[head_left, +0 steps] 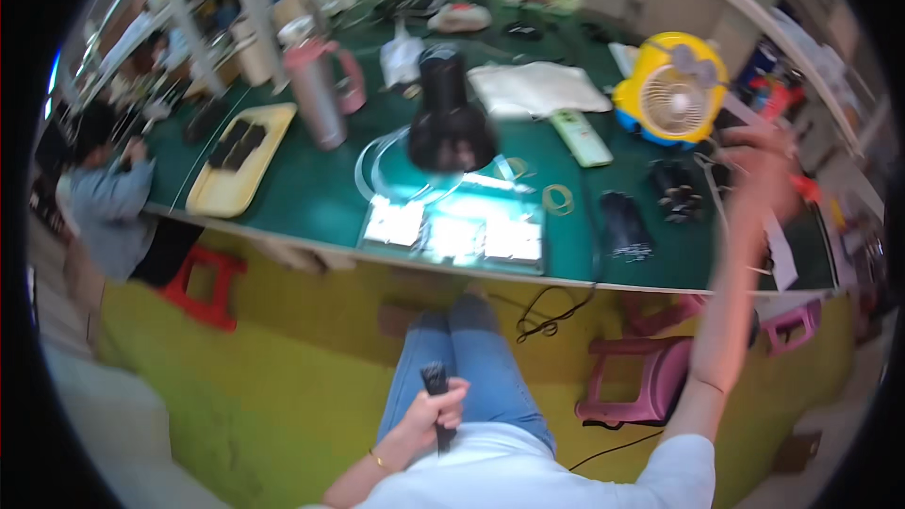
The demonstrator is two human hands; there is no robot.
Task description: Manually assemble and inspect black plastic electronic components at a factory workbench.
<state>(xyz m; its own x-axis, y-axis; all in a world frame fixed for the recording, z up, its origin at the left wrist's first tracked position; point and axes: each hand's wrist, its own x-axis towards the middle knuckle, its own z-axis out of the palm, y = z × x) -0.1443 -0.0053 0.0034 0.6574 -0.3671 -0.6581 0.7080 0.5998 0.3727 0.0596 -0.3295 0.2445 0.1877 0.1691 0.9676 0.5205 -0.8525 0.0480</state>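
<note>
My left hand (436, 412) is closed around a dark, narrow bundle (434, 377) held upright over my lap; its exact kind cannot be made out. My right arm stretches out over the right side of the table, and my right hand (762, 165) is smeared by motion beside a yellow and blue fan (674, 94). Nearest to that hand are a bundle of black strips (674, 190), white paper strips (781, 250) and red material. Another black bundle with pale, thin ends (625, 226) lies closer to the table edge.
A black lamp (451, 123) lights a bright panel (452, 236) on the green table (311, 188). Around it are a pink tumbler (319, 94), a yellow tray (240, 160), a light green box (580, 137) and yellow rings (557, 199). Pink stools (650, 382) stand below; two people sit across and left.
</note>
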